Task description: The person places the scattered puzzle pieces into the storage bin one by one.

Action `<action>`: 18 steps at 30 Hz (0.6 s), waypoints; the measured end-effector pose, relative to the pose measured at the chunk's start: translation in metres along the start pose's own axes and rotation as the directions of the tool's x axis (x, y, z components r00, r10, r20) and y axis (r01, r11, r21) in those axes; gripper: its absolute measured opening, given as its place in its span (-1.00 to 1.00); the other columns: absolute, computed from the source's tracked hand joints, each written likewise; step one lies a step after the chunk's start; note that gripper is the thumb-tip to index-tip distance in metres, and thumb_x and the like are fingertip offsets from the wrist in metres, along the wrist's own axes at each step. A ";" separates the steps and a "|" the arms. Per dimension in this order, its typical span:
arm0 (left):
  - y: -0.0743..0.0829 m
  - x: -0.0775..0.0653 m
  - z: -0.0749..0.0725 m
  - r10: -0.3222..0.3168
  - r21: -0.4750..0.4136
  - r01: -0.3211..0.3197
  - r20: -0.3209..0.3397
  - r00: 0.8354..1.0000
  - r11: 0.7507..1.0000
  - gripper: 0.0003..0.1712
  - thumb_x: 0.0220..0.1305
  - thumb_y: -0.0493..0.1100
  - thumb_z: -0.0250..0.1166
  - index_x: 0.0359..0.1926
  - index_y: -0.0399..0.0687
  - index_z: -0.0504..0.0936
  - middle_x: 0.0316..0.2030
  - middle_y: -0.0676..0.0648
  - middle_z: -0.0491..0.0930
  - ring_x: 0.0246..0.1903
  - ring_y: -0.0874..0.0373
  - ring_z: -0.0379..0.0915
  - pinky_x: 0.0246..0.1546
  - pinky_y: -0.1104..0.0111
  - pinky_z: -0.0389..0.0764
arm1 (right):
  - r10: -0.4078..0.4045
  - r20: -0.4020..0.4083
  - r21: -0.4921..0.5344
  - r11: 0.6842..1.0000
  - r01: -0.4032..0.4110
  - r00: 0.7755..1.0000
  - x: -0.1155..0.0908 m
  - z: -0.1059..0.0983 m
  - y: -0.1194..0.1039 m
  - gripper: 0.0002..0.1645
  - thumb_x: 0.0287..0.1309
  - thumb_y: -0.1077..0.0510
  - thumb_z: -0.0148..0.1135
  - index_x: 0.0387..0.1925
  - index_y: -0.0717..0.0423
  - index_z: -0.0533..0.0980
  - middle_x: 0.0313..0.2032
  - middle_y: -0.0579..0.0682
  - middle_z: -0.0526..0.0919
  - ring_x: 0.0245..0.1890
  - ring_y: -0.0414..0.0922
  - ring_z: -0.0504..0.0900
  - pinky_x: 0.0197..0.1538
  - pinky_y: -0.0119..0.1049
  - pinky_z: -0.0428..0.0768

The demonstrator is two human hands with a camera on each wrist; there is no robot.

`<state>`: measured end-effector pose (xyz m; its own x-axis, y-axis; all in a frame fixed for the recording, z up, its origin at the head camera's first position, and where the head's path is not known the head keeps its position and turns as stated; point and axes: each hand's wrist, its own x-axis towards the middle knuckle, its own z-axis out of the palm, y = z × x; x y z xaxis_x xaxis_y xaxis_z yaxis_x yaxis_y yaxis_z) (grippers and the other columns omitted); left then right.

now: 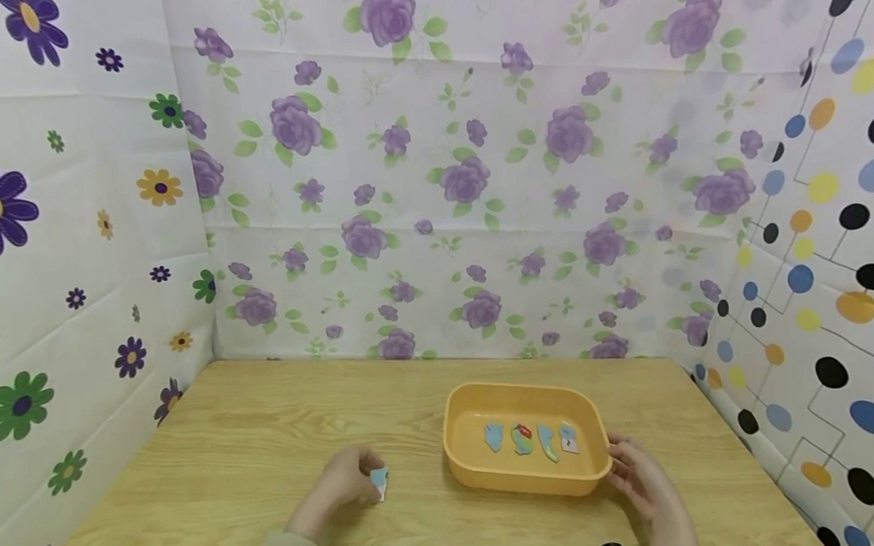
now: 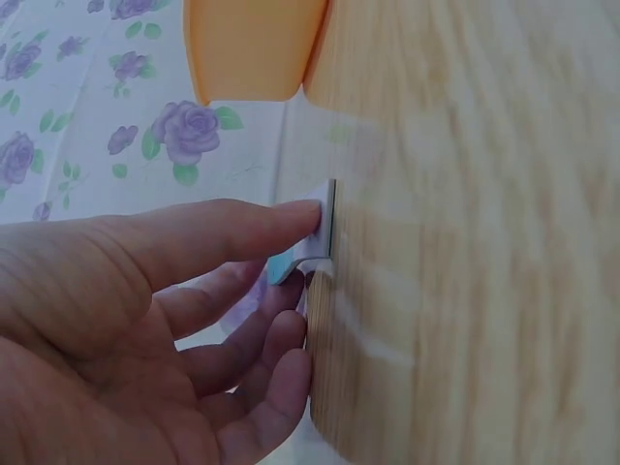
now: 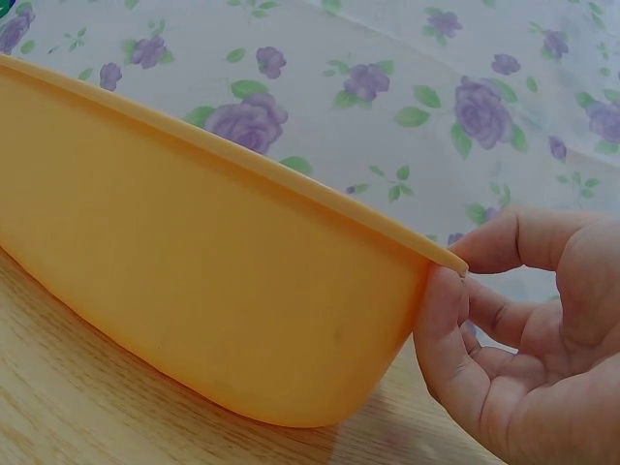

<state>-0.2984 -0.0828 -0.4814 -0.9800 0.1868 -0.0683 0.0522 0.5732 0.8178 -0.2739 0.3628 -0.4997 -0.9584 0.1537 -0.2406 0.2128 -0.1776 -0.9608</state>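
Note:
My left hand [image 1: 349,476] pinches a small flat light-blue and white puzzle piece [image 1: 379,480] between thumb and fingers, just over the table left of the basin. In the left wrist view the piece [image 2: 312,232] stands on edge at the wood, the other fingers curled below it. A yellow-orange plastic basin [image 1: 525,481] rests on the table at right. My right hand [image 1: 640,476] holds its right end, with finger and thumb at the rim's corner in the right wrist view. Inside lie several puzzle pieces in a row, including one with red and green [image 1: 522,439].
The wooden table [image 1: 324,397] reaches back to a cloth with purple roses [image 1: 465,179]. A flowered cloth [image 1: 106,268] hangs at the left, and a dotted cloth [image 1: 822,299] at the right.

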 end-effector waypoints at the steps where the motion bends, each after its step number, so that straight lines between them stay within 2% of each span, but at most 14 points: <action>1: 0.000 0.000 0.000 -0.001 0.000 0.001 0.000 1.000 1.000 -0.51 -0.23 -0.53 0.48 -0.15 -0.33 0.60 -0.24 -0.15 0.59 -0.23 0.02 0.48 -0.18 0.15 0.60 | -0.001 -0.001 0.002 1.000 0.001 1.000 0.000 0.000 0.000 -0.57 0.34 0.23 -0.09 0.20 0.21 0.32 -0.24 -0.18 0.53 -0.28 -0.27 0.52 -0.18 -0.47 0.60; 6: -0.002 0.002 0.003 0.003 -0.003 -0.003 0.001 1.000 1.000 -0.50 -0.23 -0.54 0.46 -0.15 -0.31 0.60 -0.23 -0.14 0.60 -0.23 0.03 0.49 -0.17 0.15 0.61 | -0.005 0.000 0.007 1.000 0.005 1.000 -0.001 0.000 0.001 -0.62 0.34 0.22 -0.08 0.16 0.17 0.34 -0.26 -0.20 0.54 -0.30 -0.28 0.53 -0.20 -0.47 0.60; 11: -0.004 0.002 0.004 0.029 -0.053 -0.029 0.014 0.999 0.998 -0.50 -0.19 -0.57 0.40 -0.10 -0.35 0.59 -0.16 -0.19 0.57 -0.20 0.02 0.47 -0.13 0.11 0.61 | -0.004 0.000 0.008 1.000 0.004 1.000 -0.001 0.000 0.001 -0.60 0.35 0.22 -0.08 0.18 0.20 0.33 -0.26 -0.20 0.55 -0.30 -0.28 0.54 -0.20 -0.47 0.60; 18: -0.007 0.006 0.006 0.019 -0.126 -0.017 0.018 1.000 0.992 -0.47 -0.16 -0.60 0.32 -0.04 -0.38 0.56 -0.10 -0.26 0.57 -0.19 0.01 0.52 -0.25 0.24 0.66 | -0.009 0.005 -0.009 1.000 0.009 1.000 0.000 0.000 0.002 -0.55 0.36 0.21 -0.10 0.24 0.25 0.29 -0.25 -0.19 0.54 -0.29 -0.28 0.53 -0.20 -0.48 0.59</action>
<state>-0.3031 -0.0809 -0.4912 -0.9753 0.2119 -0.0627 0.0441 0.4646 0.8844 -0.2736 0.3629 -0.5012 -0.9611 0.1507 -0.2315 0.2060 -0.1674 -0.9641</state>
